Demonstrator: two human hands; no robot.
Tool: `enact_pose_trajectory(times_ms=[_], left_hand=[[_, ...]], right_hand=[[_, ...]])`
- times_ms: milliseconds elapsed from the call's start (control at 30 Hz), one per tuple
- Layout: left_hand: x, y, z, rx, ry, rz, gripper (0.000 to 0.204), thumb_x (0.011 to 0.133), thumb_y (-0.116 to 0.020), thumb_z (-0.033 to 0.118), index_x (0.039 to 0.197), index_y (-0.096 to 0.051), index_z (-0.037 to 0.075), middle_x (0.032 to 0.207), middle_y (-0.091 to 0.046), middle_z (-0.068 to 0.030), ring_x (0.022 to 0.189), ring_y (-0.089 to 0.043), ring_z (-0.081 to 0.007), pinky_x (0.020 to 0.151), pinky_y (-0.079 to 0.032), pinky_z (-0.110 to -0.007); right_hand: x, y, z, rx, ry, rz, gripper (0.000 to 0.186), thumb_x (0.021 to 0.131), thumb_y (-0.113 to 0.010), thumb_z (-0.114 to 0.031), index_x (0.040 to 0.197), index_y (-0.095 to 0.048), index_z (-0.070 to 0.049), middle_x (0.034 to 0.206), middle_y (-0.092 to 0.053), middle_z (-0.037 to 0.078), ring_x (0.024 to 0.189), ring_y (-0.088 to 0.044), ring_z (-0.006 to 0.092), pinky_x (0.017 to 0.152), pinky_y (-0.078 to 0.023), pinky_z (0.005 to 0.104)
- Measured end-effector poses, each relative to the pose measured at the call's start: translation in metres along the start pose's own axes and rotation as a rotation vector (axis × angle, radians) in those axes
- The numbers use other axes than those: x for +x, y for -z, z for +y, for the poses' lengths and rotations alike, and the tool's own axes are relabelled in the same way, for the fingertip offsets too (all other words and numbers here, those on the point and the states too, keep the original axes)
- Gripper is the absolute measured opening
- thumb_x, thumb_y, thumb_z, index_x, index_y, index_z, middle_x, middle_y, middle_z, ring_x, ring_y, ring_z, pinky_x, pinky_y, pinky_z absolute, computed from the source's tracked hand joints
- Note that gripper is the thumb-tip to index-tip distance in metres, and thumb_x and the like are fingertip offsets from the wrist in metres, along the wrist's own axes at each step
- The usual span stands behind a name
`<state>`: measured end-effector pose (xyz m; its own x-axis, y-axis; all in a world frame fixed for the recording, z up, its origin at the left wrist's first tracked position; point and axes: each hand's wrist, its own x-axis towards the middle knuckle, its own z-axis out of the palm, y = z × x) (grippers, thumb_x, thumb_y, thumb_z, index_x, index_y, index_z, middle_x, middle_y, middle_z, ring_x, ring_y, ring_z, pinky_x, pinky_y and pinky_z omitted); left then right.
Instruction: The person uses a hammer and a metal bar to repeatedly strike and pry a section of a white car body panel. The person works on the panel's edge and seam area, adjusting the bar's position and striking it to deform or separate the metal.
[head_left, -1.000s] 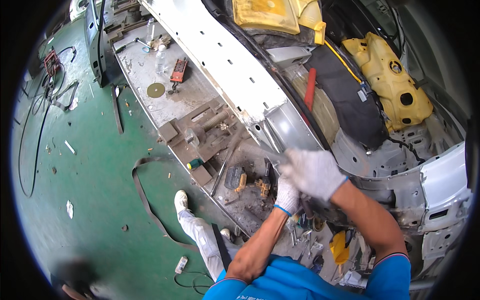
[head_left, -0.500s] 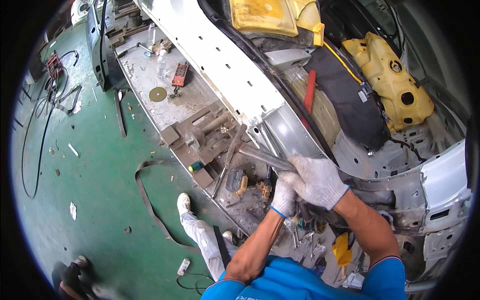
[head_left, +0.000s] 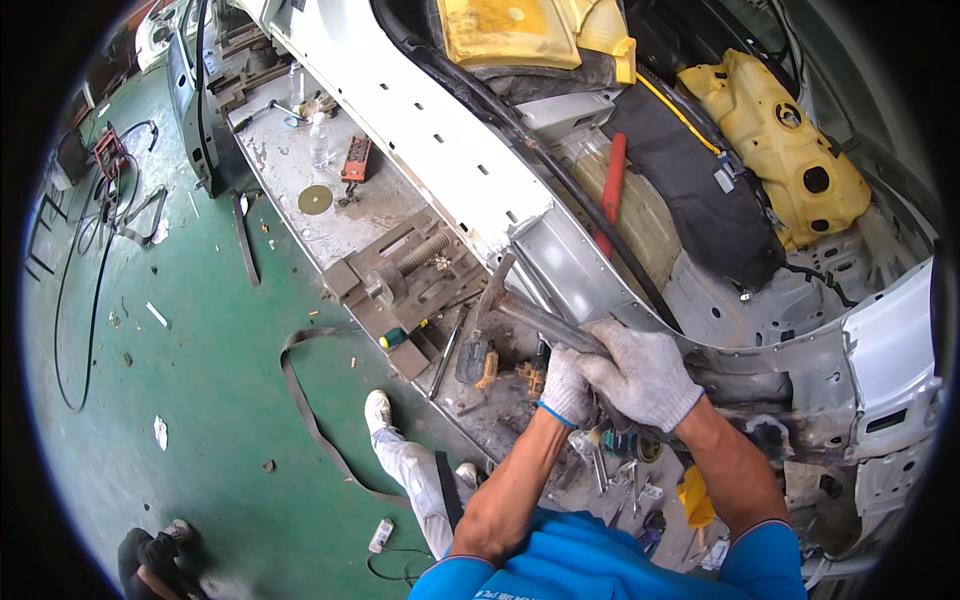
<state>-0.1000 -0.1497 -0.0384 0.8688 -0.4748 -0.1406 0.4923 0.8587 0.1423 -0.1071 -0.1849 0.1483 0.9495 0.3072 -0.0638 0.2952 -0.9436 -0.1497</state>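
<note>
My right hand (head_left: 645, 375), in a pale work glove, is closed round the handle of a hammer (head_left: 550, 325). Pressed against it, my left hand (head_left: 568, 390) is gloved too and closed at the same handle, its fingers partly hidden. The hammer's narrow, worn head points left, close to the end of the white sill panel (head_left: 430, 130) of a car body. Beside the head, a bare grey metal section (head_left: 570, 255) carries on from the sill.
A metal bench (head_left: 275, 165) bears a clamp with a threaded screw (head_left: 420, 255), a red remote (head_left: 355, 160), a disc (head_left: 315, 200) and a battery (head_left: 477, 360). Yellow covers (head_left: 800, 165) and a red cylinder (head_left: 613, 185) lie inside the car body. A strap (head_left: 310, 415) trails on the green floor.
The hammer and both hands have shifted slightly to the right in the picture, the head staying near the sill's end. The view has moved a little; my grip looks the same.
</note>
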Motion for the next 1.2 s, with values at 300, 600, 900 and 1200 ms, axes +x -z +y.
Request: enact_pose_trajectory(times_ms=[300, 600, 900, 1200], left_hand=[[-0.014, -0.013, 0.013, -0.025, 0.125, 0.294, 0.02, 0.106, -0.06, 0.02, 0.11, -0.072, 0.005, 0.1, -0.073, -0.0103, 0.086, -0.074, -0.0248, 0.075, -0.063, -0.042], [0.005, 0.029, -0.008, 0.061, 0.142, 0.14, 0.023, 0.11, -0.057, 0.022, 0.11, -0.071, 0.004, 0.095, -0.073, -0.0093, 0.076, -0.073, -0.023, 0.061, -0.06, -0.037], [-0.012, -0.015, 0.031, -0.076, 0.257, -0.028, 0.018, 0.109, -0.057, 0.02, 0.109, -0.068, 0.006, 0.088, -0.07, -0.0078, 0.064, -0.068, -0.02, 0.051, -0.056, -0.033], [-0.021, -0.037, 0.015, 0.051, -0.112, 0.334, 0.018, 0.104, -0.072, 0.02, 0.111, -0.066, 0.004, 0.073, -0.062, 0.0002, 0.056, -0.057, -0.0099, 0.05, -0.048, -0.029]], right_hand=[[0.024, -0.003, -0.011, -0.107, -0.027, -0.161, 0.047, 0.103, -0.061, -0.052, 0.108, -0.067, -0.005, 0.089, -0.076, 0.021, 0.082, -0.076, 0.0415, 0.07, -0.06, 0.0526], [0.056, 0.007, -0.022, -0.223, -0.082, -0.289, 0.049, 0.106, -0.054, -0.054, 0.109, -0.065, -0.007, 0.086, -0.077, 0.021, 0.078, -0.078, 0.0413, 0.067, -0.061, 0.0543], [0.051, 0.002, -0.011, -0.181, -0.264, -0.258, 0.055, 0.107, -0.052, -0.056, 0.112, -0.066, -0.004, 0.091, -0.075, 0.028, 0.086, -0.076, 0.0459, 0.078, -0.06, 0.058], [-0.019, 0.025, -0.034, 0.803, -0.544, -0.027, 0.027, 0.109, -0.056, -0.024, 0.114, -0.065, 0.001, 0.074, -0.057, -0.003, 0.054, -0.047, 0.0033, 0.048, -0.037, 0.0206]])
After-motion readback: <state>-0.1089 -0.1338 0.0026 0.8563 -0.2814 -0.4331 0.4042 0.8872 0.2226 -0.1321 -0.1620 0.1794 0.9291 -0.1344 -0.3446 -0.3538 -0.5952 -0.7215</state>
